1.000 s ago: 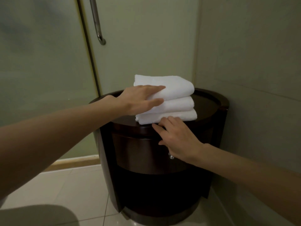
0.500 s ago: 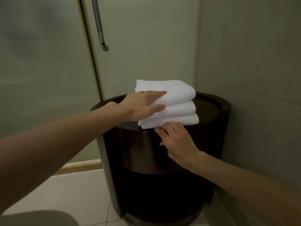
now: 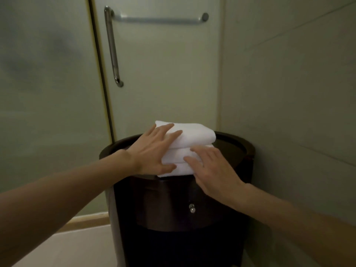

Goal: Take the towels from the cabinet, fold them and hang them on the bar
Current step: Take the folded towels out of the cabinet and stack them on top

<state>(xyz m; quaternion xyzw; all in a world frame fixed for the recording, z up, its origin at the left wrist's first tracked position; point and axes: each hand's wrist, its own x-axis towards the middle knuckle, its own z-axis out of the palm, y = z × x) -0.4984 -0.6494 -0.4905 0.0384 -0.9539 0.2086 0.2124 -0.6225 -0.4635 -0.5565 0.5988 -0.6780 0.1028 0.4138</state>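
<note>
**Towel stack on the cabinet, both hands on it, nothing actually gripped yet**

Three folded white towels are stacked on top of the dark round cabinet, right at its front edge, with the rounded folds turned toward the front.

The left hand is laid flat over the stack's left side. The fingers are straight and spread across the top towel, and the thumb is stretched along the bottom one, just above the cabinet's front rim. Nothing is curled around or pinched, so it's just a wide-open palm pressed on. It's probably held that way so the pile is steadied and not shoved off the cabinet.

The right hand is rested against the front of the stack, above the cabinet's little drawer knob. Its fingers are nearly straight on the middle and lower towels, and no grip is closed there either. The fingertips seem to be placed near the seams between layers, so it's guessed that a towel, or the whole pile, is being lined up for lifting.

The bar is mounted on the frosted glass well above the cabinet, and no towel is on it yet. A vertical door handle is fixed above the cabinet's left edge. The task is judged to be at its very first step.
</note>
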